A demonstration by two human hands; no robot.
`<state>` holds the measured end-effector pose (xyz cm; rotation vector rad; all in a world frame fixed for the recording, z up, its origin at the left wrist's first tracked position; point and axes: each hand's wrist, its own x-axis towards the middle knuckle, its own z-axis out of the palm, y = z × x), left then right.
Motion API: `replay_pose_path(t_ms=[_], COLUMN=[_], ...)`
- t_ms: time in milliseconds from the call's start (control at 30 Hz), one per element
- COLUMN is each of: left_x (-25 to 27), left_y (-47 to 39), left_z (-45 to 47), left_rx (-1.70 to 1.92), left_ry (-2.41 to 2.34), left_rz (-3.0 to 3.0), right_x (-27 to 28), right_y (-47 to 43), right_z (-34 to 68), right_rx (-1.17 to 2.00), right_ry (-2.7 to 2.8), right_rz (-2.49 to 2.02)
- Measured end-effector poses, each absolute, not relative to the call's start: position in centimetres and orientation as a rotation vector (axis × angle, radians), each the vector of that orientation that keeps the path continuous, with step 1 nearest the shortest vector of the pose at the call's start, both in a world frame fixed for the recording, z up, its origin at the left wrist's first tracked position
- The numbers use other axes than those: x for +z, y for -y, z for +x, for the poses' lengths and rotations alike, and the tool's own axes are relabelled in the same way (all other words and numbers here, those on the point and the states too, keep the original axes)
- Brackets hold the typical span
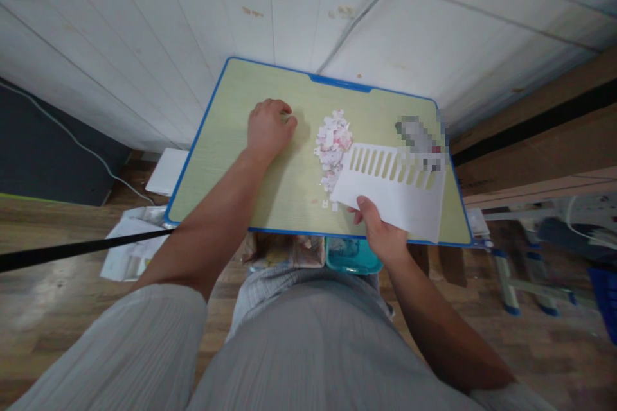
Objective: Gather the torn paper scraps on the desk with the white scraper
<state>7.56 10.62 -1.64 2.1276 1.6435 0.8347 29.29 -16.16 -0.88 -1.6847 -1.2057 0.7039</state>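
Observation:
My right hand [383, 234] grips the near edge of a white sheet with a row of long slots [385, 196], thumb on top and fingers underneath. The sheet lies tilted over the right part of the table, its left corner against a pile of small white and pink paper-like pieces [332, 144]. To the left of that pile, my left hand [270, 128] rests over the tabletop with its fingers curled and the thumb near the forefinger. Whatever lies between those fingertips is too small to make out.
The pale green table [216, 141] has a blue rim and stands against a white panelled wall. A blurred-out object [419, 141] lies at its right. Below the front edge are a teal bin [354, 260] and a box [284, 253]. A black strap [87, 248] crosses the left side.

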Motion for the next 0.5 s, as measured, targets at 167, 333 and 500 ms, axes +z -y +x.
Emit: replay_pose_path(t_ms=[167, 333, 500], left_x=[-2.1, -2.1, -2.3], left_y=[-10.9, -10.9, -11.0], left_z=[7.4, 7.3, 7.3], left_rx=[0.86, 0.84, 0.847], left_ry=[-1.623, -1.641, -1.633], left_rz=[2.154, 2.17, 2.16], right_x=[-1.0, -1.4, -1.3], right_y=[16.5, 16.9, 17.2], right_z=[28.7, 29.3, 29.9], right_rx=[0.703, 0.679, 0.731], right_ry=[1.162, 1.196, 1.201], right_rz=[-1.672, -1.677, -1.681])
